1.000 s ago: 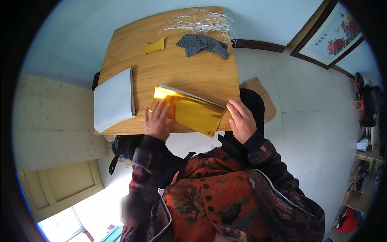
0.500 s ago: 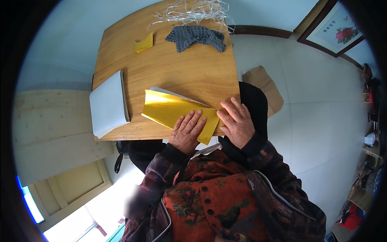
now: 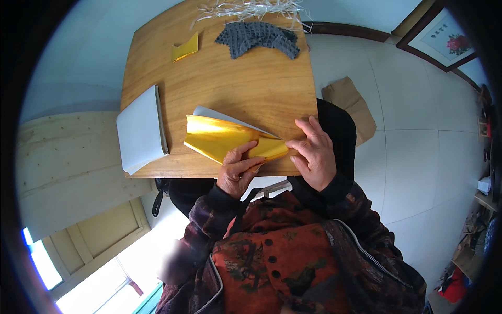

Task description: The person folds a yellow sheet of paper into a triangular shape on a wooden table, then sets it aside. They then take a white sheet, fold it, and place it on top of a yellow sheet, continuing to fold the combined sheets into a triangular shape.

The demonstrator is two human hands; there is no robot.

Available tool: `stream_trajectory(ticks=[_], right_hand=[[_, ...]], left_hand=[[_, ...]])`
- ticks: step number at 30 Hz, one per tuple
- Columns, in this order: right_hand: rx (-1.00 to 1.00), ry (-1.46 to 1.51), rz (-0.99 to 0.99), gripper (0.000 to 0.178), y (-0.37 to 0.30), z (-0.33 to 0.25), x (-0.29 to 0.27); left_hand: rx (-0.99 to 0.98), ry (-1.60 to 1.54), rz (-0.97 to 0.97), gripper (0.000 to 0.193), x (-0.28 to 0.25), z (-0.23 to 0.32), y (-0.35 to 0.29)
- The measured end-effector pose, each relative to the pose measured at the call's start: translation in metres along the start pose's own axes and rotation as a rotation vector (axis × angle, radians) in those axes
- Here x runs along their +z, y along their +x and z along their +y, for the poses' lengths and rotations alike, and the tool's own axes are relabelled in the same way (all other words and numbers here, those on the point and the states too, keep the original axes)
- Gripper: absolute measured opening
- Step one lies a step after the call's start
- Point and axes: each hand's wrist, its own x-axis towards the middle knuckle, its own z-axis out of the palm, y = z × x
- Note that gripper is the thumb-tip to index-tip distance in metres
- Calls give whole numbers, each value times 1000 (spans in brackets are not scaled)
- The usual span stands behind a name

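Observation:
A shiny gold paper sheet [image 3: 219, 135] lies partly folded at the near edge of the table, its white underside showing along the far side. My left hand [image 3: 238, 170] pinches the sheet's near edge, thumb and fingers closed on it. At the sheet's right corner, my right hand [image 3: 315, 156] grips the paper between thumb and index finger, its other fingers raised. The lower flap bends up between the two hands; part of it is hidden by my left fingers.
A stack of white-backed sheets [image 3: 141, 131] lies at the table's left edge. Farther back sit a small folded gold paper piece [image 3: 185, 48], a crumpled grey textured cloth [image 3: 258, 40] and a tangle of clear strips [image 3: 256, 9]. Flattened brown cardboard [image 3: 351, 107] rests on the floor to the right.
My left hand has gone from lying flat on the gold paper to pinching its near edge. The lower flap has lifted and curled. My right fingers have closed on the right corner.

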Motion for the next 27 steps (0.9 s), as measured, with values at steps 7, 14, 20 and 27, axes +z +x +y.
stream_trajectory(ticks=[7, 14, 20, 27], right_hand=[[-3, -14, 50, 18, 7, 2, 8], [33, -12, 48, 14, 9, 3, 11], [63, -11, 47, 13, 15, 2, 11], [109, -21, 24, 14, 21, -4, 10]], left_hand=[[-12, 71, -46, 25, -6, 0, 3], [-72, -78, -64, 12, -19, -6, 11], [-242, 31, 73, 6, -22, -2, 24], [-317, 224, 138, 12, -15, 0, 32]])
